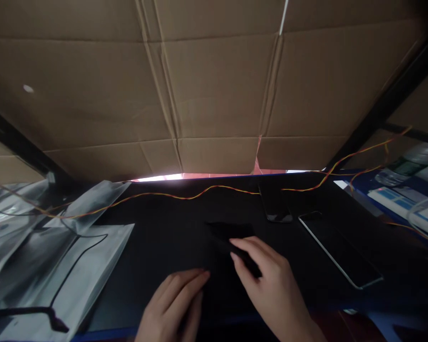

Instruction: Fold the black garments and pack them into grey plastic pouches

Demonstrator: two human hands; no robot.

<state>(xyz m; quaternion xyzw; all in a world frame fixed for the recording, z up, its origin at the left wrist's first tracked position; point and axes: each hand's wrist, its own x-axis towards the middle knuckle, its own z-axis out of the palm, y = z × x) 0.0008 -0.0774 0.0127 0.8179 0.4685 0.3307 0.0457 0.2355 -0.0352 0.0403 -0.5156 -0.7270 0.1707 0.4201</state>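
A thin, dark piece of black cloth (231,231) lies on the black tabletop (157,247), hard to tell apart from it. My right hand (271,280) pinches its near part between thumb and fingertips. To the left, my left hand (174,299) rests low over the table with its fingers bent and pressed together. What those fingers hold, if anything, is lost in the dark.
Two phones lie to the right, a dark phone (276,206) and a larger pale-edged phone (338,249). Clear plastic bags (96,256) and a black cable (71,270) cover the left. A twisted yellow-red wire (178,196) crosses behind; cardboard (217,95) stands at the back.
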